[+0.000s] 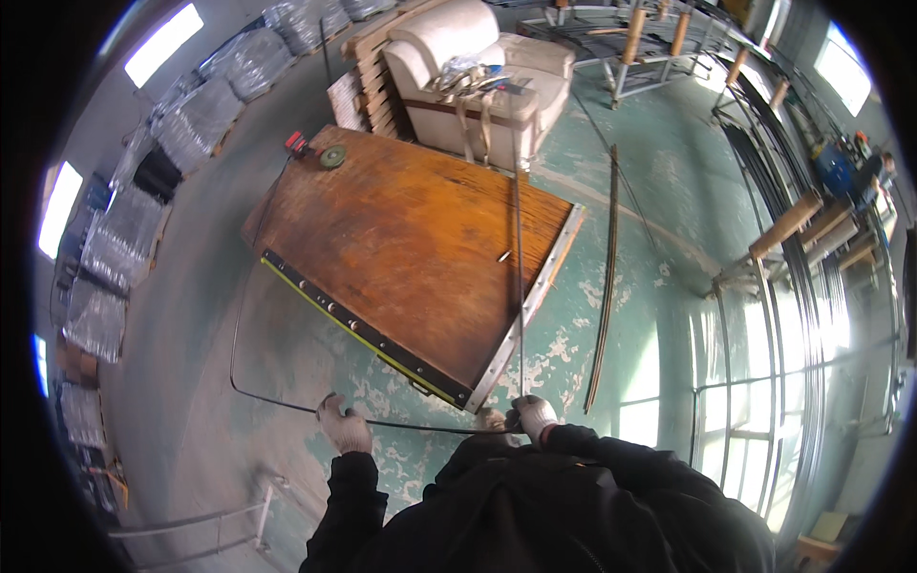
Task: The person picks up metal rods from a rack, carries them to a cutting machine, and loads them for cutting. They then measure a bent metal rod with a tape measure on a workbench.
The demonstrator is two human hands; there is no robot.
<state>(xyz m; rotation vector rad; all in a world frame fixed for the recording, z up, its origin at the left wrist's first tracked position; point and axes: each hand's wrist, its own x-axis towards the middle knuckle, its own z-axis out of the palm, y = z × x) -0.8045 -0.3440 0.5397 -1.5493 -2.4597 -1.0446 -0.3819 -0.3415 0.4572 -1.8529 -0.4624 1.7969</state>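
A thin dark metal rod frame (420, 427), with corners at both ends of its near side, spans the space in front of me. My left hand (345, 426), in a pale work glove, is closed around the near side toward its left part. At the near right corner, my right hand (533, 420), gloved too, grips the frame. One long side runs away at the left; the other passes over the brown wooden worktable (401, 248). How the far end is shaped is hard to make out. A black-and-yellow edge strip (353, 325) with holes lines the table's near edge.
On the table lie a red tool (297, 144), a green round disc (332, 157) and a small light piece (503, 256). Behind stands a worn cream armchair (478, 76). Long strips (604, 286) lie on the floor at right, near racks of bars (802, 258). Wrapped pallets (124, 239) line the left.
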